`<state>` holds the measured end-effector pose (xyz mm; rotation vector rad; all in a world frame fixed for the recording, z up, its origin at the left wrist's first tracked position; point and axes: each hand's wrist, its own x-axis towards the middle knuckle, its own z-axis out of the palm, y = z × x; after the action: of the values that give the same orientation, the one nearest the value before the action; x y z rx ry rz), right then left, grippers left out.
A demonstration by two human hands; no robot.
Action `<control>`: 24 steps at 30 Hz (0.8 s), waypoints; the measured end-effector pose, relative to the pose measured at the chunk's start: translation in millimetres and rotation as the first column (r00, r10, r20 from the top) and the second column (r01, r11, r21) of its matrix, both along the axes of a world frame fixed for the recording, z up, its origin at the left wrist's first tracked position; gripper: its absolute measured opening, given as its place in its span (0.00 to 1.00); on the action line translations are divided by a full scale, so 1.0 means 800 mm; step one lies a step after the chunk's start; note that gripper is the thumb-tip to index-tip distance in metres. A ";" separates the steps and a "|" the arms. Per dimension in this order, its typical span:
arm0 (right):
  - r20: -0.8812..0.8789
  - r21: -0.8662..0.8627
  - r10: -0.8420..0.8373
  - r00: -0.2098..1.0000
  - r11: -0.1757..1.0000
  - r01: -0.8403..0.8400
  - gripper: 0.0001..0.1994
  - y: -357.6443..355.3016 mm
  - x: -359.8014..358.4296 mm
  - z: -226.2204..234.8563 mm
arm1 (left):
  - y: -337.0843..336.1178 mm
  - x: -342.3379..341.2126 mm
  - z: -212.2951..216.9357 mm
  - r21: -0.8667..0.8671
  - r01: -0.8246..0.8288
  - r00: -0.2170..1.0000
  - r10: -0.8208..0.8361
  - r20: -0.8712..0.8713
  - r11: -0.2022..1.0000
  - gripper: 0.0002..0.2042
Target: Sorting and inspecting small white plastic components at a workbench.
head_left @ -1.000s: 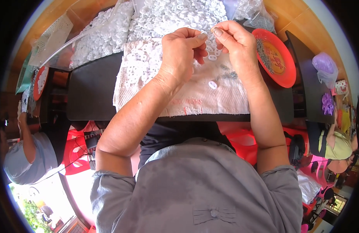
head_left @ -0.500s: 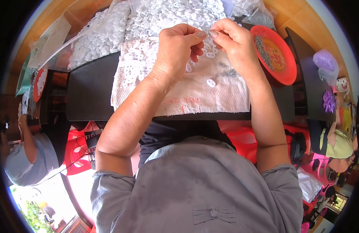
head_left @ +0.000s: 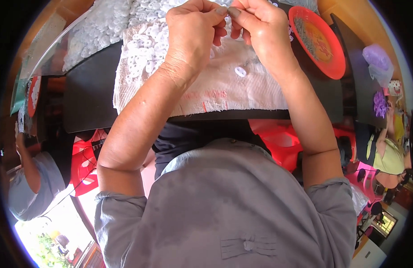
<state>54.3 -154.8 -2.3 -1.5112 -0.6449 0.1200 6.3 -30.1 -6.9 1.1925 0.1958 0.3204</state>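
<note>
My left hand [head_left: 192, 35] and my right hand [head_left: 267, 35] meet fingertip to fingertip above the far part of a pale towel [head_left: 255, 96]. Both are closed, thumb and forefinger pinched; whatever they grip is too small or too hidden to name. A single white oval piece with two holes [head_left: 240, 71] lies on the towel just below them. Many more white oval plastic pieces [head_left: 144, 51] are heaped on the towel beside my left hand. To the right of my right hand is a red plate [head_left: 337, 62] with thin grey metal bits [head_left: 305, 38] in it.
A large heap of white pieces [head_left: 99, 33] lies in a clear container at the far left. The dark table [head_left: 88, 89] runs under the towel. Purple bundles [head_left: 380, 105] lie on another dark table at the right. People sit at both sides, one in a blue-grey shirt [head_left: 36, 183].
The view has tilted, so table and hands sit higher in the picture. My fingertips stay pinched together; the loose white piece remains on the towel.
</note>
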 end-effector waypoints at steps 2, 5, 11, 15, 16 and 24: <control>-0.120 0.022 -0.023 0.993 0.999 0.026 0.05 0.003 -0.001 0.007 | 0.001 0.004 -0.003 -0.004 -0.012 1.000 0.012 0.015 1.000 0.06; 0.000 -0.063 -0.081 0.997 0.995 0.081 0.03 -0.006 0.007 0.015 | 0.003 0.016 -0.017 -0.017 -0.036 0.997 0.037 0.070 0.999 0.05; 0.453 -0.697 0.232 0.860 0.694 0.180 0.06 -0.045 -0.028 0.050 | 0.014 0.008 -0.005 -0.052 -0.079 0.995 0.083 0.061 0.995 0.03; 0.464 -0.752 0.270 0.844 0.623 0.215 0.05 -0.052 -0.047 0.014 | 0.013 0.013 -0.007 -0.060 -0.025 1.000 0.025 -0.010 0.998 0.03; 0.464 -0.752 0.275 0.842 0.624 0.211 0.05 -0.050 -0.051 0.012 | 0.012 0.014 -0.009 -0.062 -0.014 1.000 0.013 -0.015 0.998 0.03; 0.400 -0.781 0.301 0.866 0.606 0.150 0.06 -0.052 -0.053 -0.006 | 0.011 0.013 -0.012 -0.054 0.012 1.000 -0.013 -0.011 0.998 0.03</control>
<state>12.0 -196.4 -7.0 -2.4435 -1.1840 0.0850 16.9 -21.3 -16.7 1.1424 0.2053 0.2959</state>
